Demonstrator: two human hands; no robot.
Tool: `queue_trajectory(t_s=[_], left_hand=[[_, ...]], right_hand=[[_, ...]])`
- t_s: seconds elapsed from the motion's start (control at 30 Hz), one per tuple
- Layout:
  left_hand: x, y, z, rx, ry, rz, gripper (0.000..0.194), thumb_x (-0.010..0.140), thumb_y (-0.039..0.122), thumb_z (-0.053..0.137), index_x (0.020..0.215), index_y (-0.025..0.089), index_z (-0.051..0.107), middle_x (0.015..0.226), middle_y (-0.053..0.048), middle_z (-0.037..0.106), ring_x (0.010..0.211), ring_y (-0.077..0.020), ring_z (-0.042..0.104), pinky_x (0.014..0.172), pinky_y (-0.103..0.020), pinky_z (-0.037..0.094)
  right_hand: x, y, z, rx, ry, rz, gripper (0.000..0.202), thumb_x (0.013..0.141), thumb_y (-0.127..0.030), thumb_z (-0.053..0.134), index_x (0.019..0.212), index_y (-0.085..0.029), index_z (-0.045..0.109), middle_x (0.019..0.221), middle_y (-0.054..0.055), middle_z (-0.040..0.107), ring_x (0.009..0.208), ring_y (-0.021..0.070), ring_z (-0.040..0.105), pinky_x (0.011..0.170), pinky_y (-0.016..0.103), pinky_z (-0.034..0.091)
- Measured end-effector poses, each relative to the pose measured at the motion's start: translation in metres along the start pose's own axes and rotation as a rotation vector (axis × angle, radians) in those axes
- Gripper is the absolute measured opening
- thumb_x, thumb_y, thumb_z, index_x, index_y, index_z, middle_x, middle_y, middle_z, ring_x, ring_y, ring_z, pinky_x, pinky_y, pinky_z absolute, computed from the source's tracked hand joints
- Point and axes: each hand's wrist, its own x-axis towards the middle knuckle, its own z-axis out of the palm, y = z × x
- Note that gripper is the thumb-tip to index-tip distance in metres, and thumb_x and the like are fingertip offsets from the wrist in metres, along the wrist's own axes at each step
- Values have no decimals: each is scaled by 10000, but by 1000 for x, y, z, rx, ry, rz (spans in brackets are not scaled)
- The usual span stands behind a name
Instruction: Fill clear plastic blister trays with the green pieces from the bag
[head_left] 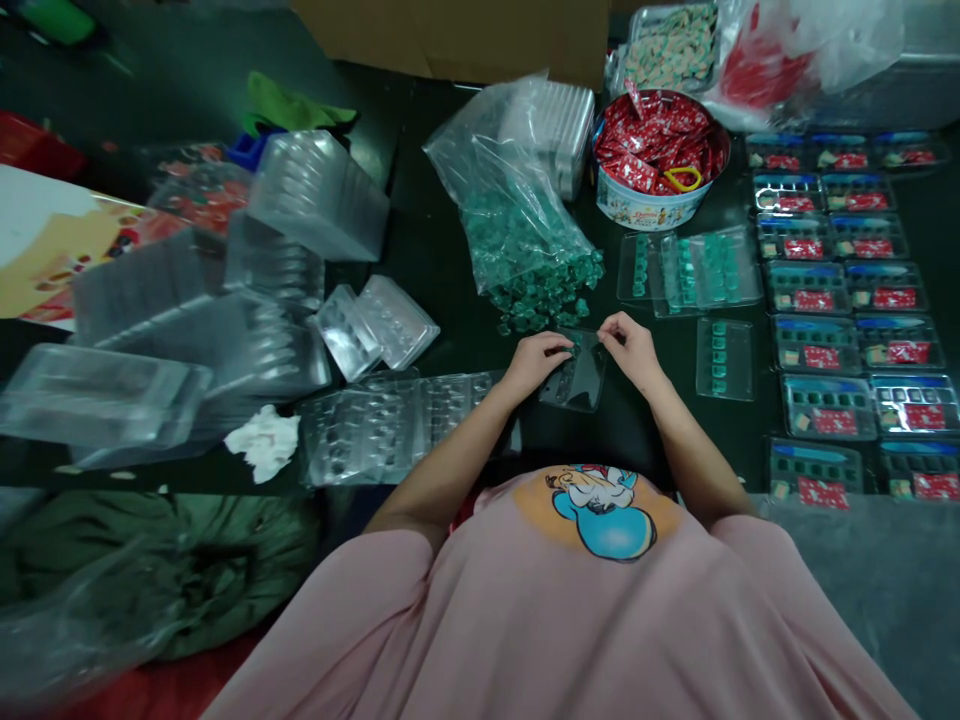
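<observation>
A clear plastic tray (581, 385) lies on the dark table right before me, with both hands at its far edge. My left hand (537, 364) is closed in a pinch at the tray's upper left; what its fingertips hold is too small to make out. At the upper right corner, my right hand (632, 350) pinches with thumb and forefinger, and its contents are hidden. Just beyond the hands, green translucent pieces (536, 303) spill from a clear plastic bag (495, 180). To the right sits a tray with a column of green pieces (739, 360).
Several filled trays (821, 345) with red packets stand in columns at right. More trays with green pieces (690, 270) lie below a round tin (649, 210) of red packets. Empty clear trays (390, 425) and tall tray stacks (322, 195) occupy the left, near a crumpled white tissue (264, 443).
</observation>
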Motion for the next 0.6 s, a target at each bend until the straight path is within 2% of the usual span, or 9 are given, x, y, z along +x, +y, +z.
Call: queue_trajectory(t_s=[0.2,0.4,0.6], left_hand=[[2,-5,4,182,-50,120,171,816,179,657,937,210,773,1037,-65,735,1004,-199,682,944,-333,517],[5,-6,11,286,-59,173,247,837,141,617,1034,210,749,1030,-63,738,963,-188,688,908,-317,531],[8,-8,13,286,-46,183,156,810,169,682,940,199,764,1008,-75,712,951,-195,670,870,-311,520]], right_hand=[[1,9,3,6,-8,19,76,830,-276,567,809,-203,563,713,-29,551,646,114,509,635,250,395],[0,17,8,25,-56,55,81,826,-283,562,808,-204,565,728,-19,567,663,122,524,648,257,409],[-1,22,10,8,-65,59,77,824,-276,553,808,-202,570,730,-17,577,668,125,541,650,257,416]])
